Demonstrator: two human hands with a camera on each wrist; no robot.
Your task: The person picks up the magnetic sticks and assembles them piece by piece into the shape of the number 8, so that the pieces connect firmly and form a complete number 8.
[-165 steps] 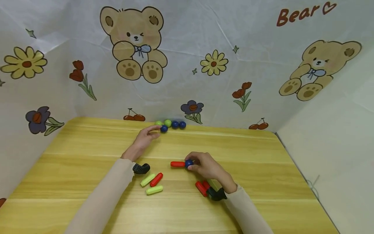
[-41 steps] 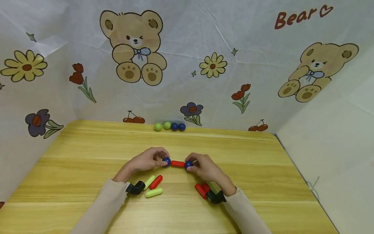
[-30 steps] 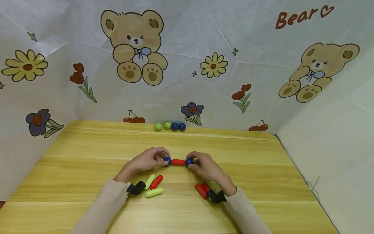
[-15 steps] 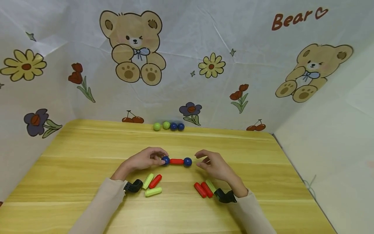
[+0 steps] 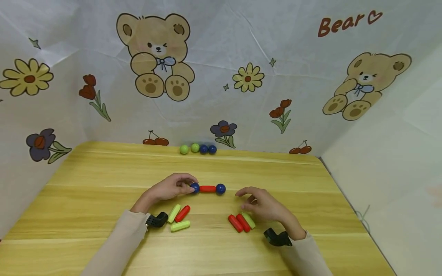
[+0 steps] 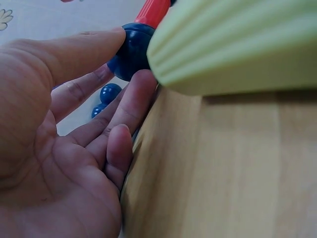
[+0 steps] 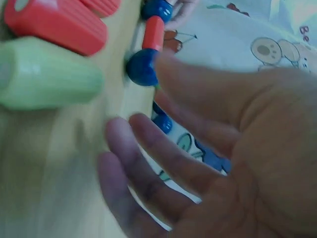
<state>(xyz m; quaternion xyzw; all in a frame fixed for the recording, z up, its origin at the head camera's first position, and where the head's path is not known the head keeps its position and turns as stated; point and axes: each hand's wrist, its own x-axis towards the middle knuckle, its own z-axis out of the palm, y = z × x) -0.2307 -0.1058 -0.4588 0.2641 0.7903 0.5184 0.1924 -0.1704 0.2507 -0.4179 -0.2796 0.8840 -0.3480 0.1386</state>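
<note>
- The backdrop (image 5: 207, 109), printed with bears, flowers and cherries, is seen behind the table; its top is cut off.
- The wooden table (image 5: 138, 249) is cut off along its near edge; its surface is blurred in the right wrist view.
- The left sleeve (image 5: 115, 245) and right sleeve (image 5: 310, 257) are cut off at the near edge.
- The left hand (image 5: 172, 188) is held left of the joined piece; the left blue ball (image 5: 195, 187) is pinched by thumb and fingers and is partly covered.
- The right hand (image 5: 262, 205) is held well apart on the right, nothing being gripped; its fingers are spread and loosely bent, and are softened by blur in the right wrist view.
- The joined piece, a red rod (image 5: 208, 188) between the left blue ball and the right blue ball (image 5: 220, 189), is placed mid-table between the hands; its right end is largely hidden in the left wrist view.
- Black wrist devices (image 5: 157, 220) are worn; whether the left one is touched by a rod cannot be told.
- Loose rods are laid in two groups: the left rods (image 5: 180, 226) and the right rods (image 5: 236, 223).
- Two green balls (image 5: 184, 149) and two far blue balls (image 5: 204, 149) are lined along the far edge; they are partly hidden by fingers in the wrist views.
</note>
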